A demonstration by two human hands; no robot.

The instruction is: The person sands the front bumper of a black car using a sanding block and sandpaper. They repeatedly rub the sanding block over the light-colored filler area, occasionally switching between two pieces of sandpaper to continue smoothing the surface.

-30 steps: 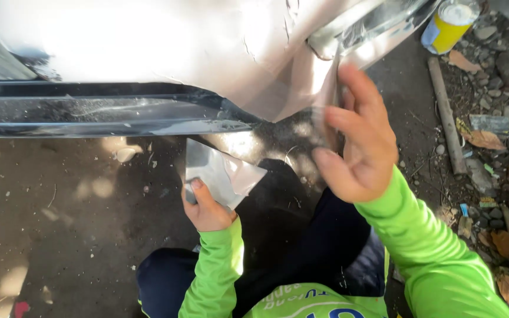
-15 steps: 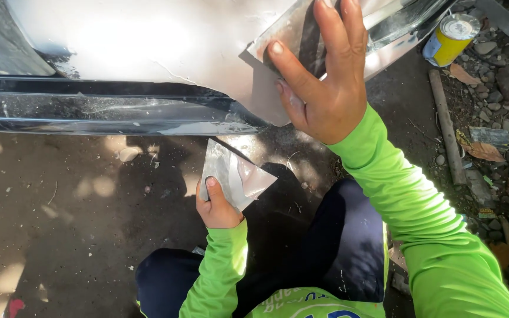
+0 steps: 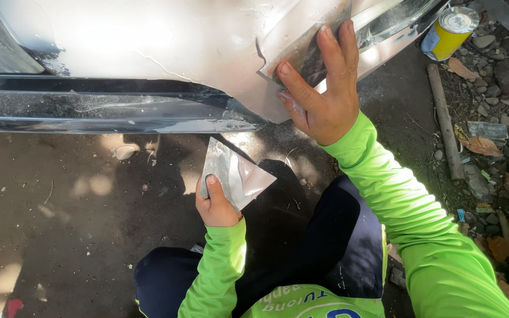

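Observation:
My right hand (image 3: 323,88) presses a flat metal spreader blade (image 3: 301,38) against the silver car body panel (image 3: 166,41), fingers spread over the blade. My left hand (image 3: 216,203) grips a second flat metal plate (image 3: 237,174), smeared with grey filler, held low above the dirt ground in front of my knees. Both arms wear bright green sleeves. The panel's lower edge meets a black sill strip (image 3: 101,109).
A yellow tin can (image 3: 449,32) stands on the ground at the upper right. Beside it lie a wooden stick (image 3: 446,123), stones and dry leaves (image 3: 502,147). Packed dirt ground (image 3: 60,224) spreads to the left under the car.
My right hand rose from near the panel's lower edge and now presses the spreader flat on the panel. My left hand with its plate stayed about where it was.

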